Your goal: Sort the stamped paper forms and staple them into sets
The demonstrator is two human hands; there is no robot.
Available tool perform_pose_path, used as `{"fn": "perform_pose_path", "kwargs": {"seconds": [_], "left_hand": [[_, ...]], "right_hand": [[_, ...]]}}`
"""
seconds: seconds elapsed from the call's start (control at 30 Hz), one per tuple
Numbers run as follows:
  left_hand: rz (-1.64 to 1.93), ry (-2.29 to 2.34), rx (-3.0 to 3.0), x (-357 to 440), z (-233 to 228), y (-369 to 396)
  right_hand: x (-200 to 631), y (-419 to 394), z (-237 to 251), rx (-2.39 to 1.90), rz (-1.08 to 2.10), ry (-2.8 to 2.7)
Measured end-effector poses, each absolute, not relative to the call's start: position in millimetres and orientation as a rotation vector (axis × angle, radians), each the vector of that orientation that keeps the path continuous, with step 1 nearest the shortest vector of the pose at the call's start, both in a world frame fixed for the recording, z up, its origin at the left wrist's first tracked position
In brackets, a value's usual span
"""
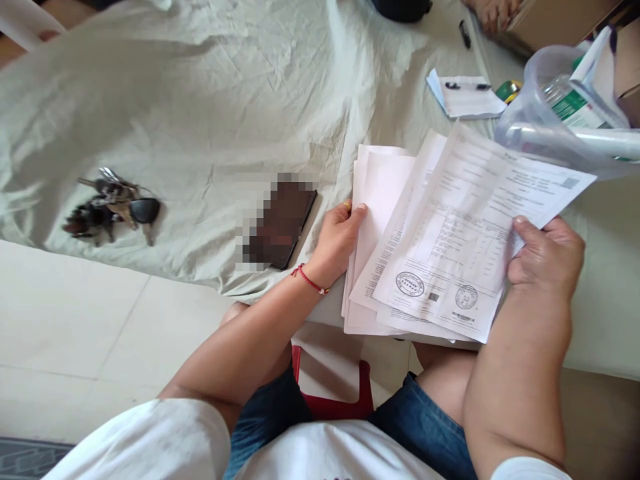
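Observation:
My right hand (547, 253) pinches the right edge of several printed sheets (450, 227), thumb on top. The top sheet carries a table of text, two round stamps near its bottom and a square code in its upper corner. Behind and left of these, my left hand (337, 237) grips the left edge of more paper sheets (383, 193), which look mostly blank where they show. The two groups overlap in a fan at the table's near edge. Just left of my left hand lies a dark phone (285, 223), partly blurred out.
A bunch of keys (117, 207) lies on the pale cloth (210, 100) at left. Far right stands a clear plastic basket (533, 87) holding a bottle and papers. Beside it are a notepad (467, 100) with a pen and a green-yellow object (509, 91). Another person's foot or hand (495, 13) shows at the top.

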State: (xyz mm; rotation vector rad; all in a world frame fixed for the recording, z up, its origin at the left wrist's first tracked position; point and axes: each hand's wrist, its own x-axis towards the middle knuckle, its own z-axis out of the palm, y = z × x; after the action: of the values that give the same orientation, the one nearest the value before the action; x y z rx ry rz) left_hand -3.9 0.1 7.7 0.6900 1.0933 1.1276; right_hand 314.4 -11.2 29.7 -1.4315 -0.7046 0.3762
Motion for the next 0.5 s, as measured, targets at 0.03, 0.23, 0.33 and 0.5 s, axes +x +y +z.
{"fn": "perform_pose_path", "kwargs": {"seconds": [0.03,0.23,0.33,0.5], "left_hand": [[1.125,1.098,0.695,-3.8,7.9,0.1],[1.117,1.094,0.731,-2.9,7.5,-1.0],[1.116,1.072,0.753,-2.6,6.6,-2.0],[1.115,1.043,0.768,-2.9,7.6,-4.4]], "right_hand": [[311.9,-11.6,29.3,-1.436,0.396,-0.713],[294.8,-11.1,26.7,-1.444,0.516,-0.782],[291.3,-10.1,26.0,-1.449,0.555,-0.785],[287.6,-10.5,23.7,-1.452,0.584,-0.801]]}}
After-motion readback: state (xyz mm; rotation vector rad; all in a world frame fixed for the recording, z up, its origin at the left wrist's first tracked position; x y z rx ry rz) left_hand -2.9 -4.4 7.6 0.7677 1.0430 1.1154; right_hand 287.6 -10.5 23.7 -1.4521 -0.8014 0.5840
